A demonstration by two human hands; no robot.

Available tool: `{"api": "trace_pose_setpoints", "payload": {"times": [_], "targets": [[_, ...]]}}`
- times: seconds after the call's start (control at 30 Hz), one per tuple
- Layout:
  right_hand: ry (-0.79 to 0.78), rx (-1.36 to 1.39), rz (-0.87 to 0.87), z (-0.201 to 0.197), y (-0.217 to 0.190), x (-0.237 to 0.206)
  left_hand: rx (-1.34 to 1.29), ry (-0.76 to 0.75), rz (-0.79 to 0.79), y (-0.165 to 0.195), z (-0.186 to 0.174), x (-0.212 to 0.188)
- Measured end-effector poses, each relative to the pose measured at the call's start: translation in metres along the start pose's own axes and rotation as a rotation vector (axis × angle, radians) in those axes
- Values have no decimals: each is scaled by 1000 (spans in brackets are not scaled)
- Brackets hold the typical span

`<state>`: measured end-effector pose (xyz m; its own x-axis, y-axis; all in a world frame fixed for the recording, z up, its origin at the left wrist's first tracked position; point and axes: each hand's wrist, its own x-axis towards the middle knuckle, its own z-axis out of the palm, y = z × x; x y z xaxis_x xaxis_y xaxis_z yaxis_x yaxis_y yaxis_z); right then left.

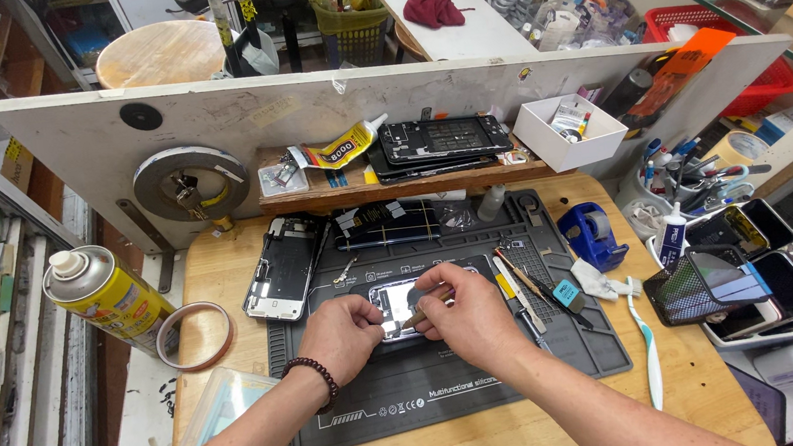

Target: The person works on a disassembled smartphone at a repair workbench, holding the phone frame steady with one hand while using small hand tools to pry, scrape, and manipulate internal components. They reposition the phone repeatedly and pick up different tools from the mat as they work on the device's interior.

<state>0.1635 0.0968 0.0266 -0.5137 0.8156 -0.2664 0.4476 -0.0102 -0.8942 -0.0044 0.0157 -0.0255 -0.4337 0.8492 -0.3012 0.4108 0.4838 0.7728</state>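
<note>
On the grey mat (pixel 457 387) the left hand (pixel 342 336) pinches the edge of the open phone (pixel 396 304) while the right hand (pixel 463 314) holds a thin tool (pixel 418 317) against it, so prying seems underway, needing gentle, steady leverage.

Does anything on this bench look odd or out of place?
A toothbrush lies among the tools at the mat's right edge. A yellow spray can lies tipped on its side at the left. Otherwise just ordinary clutter.
</note>
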Motion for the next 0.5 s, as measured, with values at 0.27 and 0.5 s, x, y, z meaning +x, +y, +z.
{"api": "trace_pose_setpoints", "payload": {"times": [0.27, 0.5], "targets": [[42, -308, -396, 3, -10, -15, -10, 10, 20, -6, 2, 5], [-157, -638, -668, 11, -33, -26, -12, 17, 8, -5, 3, 6]]}}
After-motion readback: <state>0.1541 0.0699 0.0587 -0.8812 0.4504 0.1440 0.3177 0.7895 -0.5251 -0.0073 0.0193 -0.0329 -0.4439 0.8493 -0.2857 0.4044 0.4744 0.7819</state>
